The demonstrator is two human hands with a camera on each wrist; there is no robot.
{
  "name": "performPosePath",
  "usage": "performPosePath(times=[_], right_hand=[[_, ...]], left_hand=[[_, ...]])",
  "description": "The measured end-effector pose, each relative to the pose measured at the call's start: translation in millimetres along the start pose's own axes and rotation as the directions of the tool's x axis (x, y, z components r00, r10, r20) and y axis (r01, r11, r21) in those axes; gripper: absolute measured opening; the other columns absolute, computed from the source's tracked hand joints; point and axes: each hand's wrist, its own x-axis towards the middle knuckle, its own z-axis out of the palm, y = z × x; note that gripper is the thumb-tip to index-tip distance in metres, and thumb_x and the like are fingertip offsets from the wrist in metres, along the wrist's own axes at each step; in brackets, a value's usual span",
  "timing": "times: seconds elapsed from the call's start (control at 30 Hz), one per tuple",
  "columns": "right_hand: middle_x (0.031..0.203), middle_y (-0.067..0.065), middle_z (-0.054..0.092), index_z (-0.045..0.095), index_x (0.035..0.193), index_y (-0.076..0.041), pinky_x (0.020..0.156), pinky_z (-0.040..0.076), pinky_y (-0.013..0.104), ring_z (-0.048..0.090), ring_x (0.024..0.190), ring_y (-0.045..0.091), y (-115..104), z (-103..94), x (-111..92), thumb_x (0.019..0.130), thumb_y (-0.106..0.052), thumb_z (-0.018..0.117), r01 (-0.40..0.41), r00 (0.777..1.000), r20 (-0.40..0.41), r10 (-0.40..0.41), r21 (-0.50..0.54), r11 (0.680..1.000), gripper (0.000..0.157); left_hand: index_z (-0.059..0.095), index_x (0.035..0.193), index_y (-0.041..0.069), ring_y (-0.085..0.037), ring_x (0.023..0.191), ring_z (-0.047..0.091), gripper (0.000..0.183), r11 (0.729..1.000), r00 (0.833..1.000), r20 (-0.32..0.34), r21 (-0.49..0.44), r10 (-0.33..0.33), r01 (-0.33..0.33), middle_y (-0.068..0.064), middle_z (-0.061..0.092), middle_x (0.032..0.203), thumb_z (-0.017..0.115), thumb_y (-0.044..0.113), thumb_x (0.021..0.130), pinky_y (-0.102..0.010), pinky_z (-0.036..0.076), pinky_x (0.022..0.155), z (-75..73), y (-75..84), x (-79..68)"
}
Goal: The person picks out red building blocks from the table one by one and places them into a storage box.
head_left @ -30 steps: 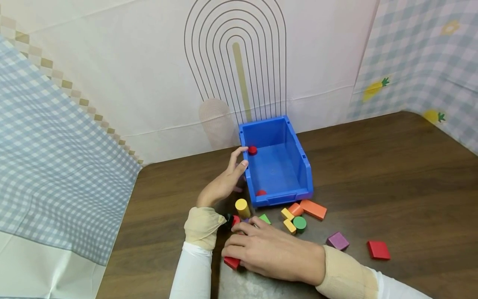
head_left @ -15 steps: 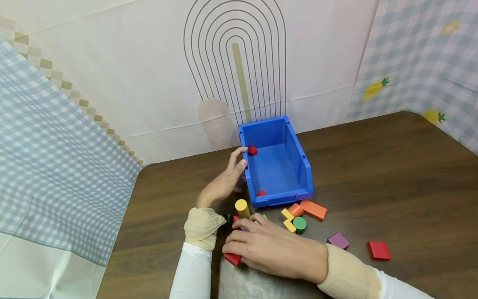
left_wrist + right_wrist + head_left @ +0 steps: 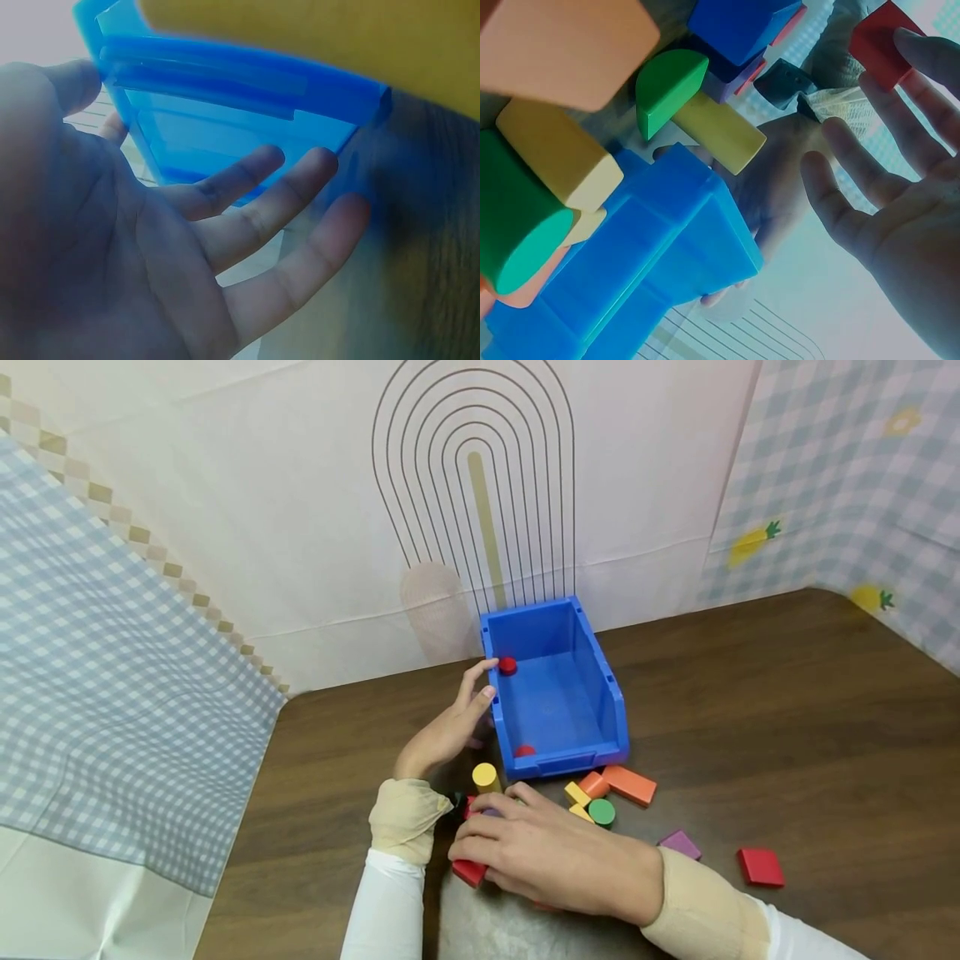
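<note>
My left hand rests at the left side of a blue bin, index fingertip and thumb at its rim. In the left wrist view its other fingers are loosely extended beside the bin wall. My right hand is low over the blocks in front of the bin. It pinches a red block between thumb and fingers. Near its fingertips a yellow cylinder stands upright. In the right wrist view a green half-round block, a blue block and a purple block lie close by.
Two red pieces are inside the bin, one a small disc. Right of my hand lie an orange slab, an orange cylinder, a green cylinder and yellow blocks. Farther right are a purple block and a red square block.
My right hand has shifted slightly to the right, still holding the red block, and its wrist now overlaps more of the purple block. My left hand stays at the bin.
</note>
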Motion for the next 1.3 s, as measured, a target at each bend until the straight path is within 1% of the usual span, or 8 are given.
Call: performPosePath(times=[0.03, 0.17, 0.33, 0.5, 0.77, 1.0, 1.17, 1.3], right_hand=[[0.129, -0.011, 0.068, 0.067, 0.135, -0.026, 0.098, 0.050, 0.035, 0.057, 0.128, 0.016, 0, -0.1, 0, 0.104, -0.027, 0.068, -0.002, 1.000, -0.005, 0.002, -0.006, 1.000, 0.031], [0.130, -0.011, 0.068, 0.067, 0.136, -0.026, 0.098, 0.050, 0.034, 0.057, 0.129, 0.015, 1, -1.7, 0, 0.104, -0.028, 0.068, -0.010, 1.000, -0.006, 0.010, -0.019, 1.000, 0.032], [0.132, -0.011, 0.068, 0.066, 0.138, -0.026, 0.098, 0.050, 0.033, 0.056, 0.129, 0.014, 3, -3.8, 0, 0.104, -0.029, 0.069, -0.027, 1.000, 0.003, 0.027, -0.031, 0.999, 0.034], [0.134, -0.011, 0.067, 0.065, 0.139, -0.026, 0.099, 0.050, 0.033, 0.056, 0.130, 0.015, 4, -5.4, 0, 0.101, -0.031, 0.073, -0.043, 0.999, 0.004, 0.043, -0.040, 0.998, 0.039], [0.133, -0.012, 0.068, 0.066, 0.137, -0.026, 0.099, 0.050, 0.033, 0.056, 0.131, 0.014, 7, -5.0, 1, 0.103, -0.032, 0.070, -0.071, 0.997, -0.026, 0.070, -0.016, 0.997, 0.035], [0.132, -0.011, 0.067, 0.066, 0.138, -0.025, 0.100, 0.051, 0.036, 0.057, 0.129, 0.015, 9, -6.9, -1, 0.101, -0.026, 0.073, -0.059, 0.997, -0.059, 0.056, -0.050, 0.997, 0.037], [0.129, -0.009, 0.067, 0.067, 0.137, -0.025, 0.097, 0.051, 0.035, 0.058, 0.126, 0.015, 11, -7.6, -2, 0.100, -0.021, 0.073, -0.068, 0.994, -0.093, 0.063, -0.049, 0.996, 0.038], [0.127, -0.008, 0.067, 0.068, 0.135, -0.025, 0.097, 0.051, 0.037, 0.059, 0.124, 0.015, 13, -8.6, -2, 0.099, -0.016, 0.071, -0.069, 0.990, -0.130, 0.061, -0.055, 0.996, 0.037]], left_hand=[[0.009, 0.165, 0.043, -0.045, 0.138, 0.053, 0.056, 1.000, 1.000, 0.001, -0.003, 0.001, -0.001, -0.018, 0.030, 0.166, 0.027, 0.056, 0.113, -0.067, 0.053, 0.099, -0.1, -0.2, -0.3], [0.009, 0.163, 0.049, -0.044, 0.143, 0.049, 0.054, 1.000, 1.000, 0.000, 0.001, 0.001, -0.001, -0.016, 0.028, 0.168, 0.029, 0.055, 0.113, -0.067, 0.052, 0.101, -0.1, -0.2, -1.0], [0.007, 0.162, 0.051, -0.044, 0.143, 0.049, 0.054, 1.000, 1.000, 0.001, 0.007, 0.003, -0.003, -0.015, 0.027, 0.169, 0.030, 0.053, 0.114, -0.067, 0.052, 0.101, -0.2, -0.8, -1.2], [0.007, 0.162, 0.051, -0.042, 0.144, 0.048, 0.054, 1.000, 1.000, 0.006, -0.002, 0.009, -0.009, -0.017, 0.027, 0.169, 0.031, 0.050, 0.114, -0.067, 0.051, 0.101, -0.5, -0.1, -1.0], [0.007, 0.162, 0.051, -0.043, 0.142, 0.048, 0.053, 1.000, 1.000, 0.010, -0.026, -0.013, 0.013, -0.016, 0.028, 0.167, 0.031, 0.043, 0.115, -0.065, 0.052, 0.102, 0.4, 2.7, -2.1], [0.004, 0.163, 0.049, -0.044, 0.146, 0.044, 0.056, 1.000, 0.999, 0.033, -0.029, 0.000, 0.001, -0.014, 0.021, 0.170, 0.031, 0.044, 0.115, -0.067, 0.050, 0.102, 0.1, 3.1, -3.1], [0.001, 0.165, 0.045, -0.044, 0.147, 0.042, 0.059, 0.999, 0.999, 0.051, -0.041, 0.017, -0.015, -0.012, 0.014, 0.171, 0.031, 0.044, 0.114, -0.069, 0.050, 0.102, -0.9, 2.2, -3.7], [0.001, 0.164, 0.048, -0.043, 0.147, 0.042, 0.060, 0.999, 0.999, 0.049, -0.039, 0.011, -0.009, -0.010, 0.014, 0.171, 0.032, 0.045, 0.113, -0.069, 0.050, 0.101, -1.3, 1.1, -3.4]])
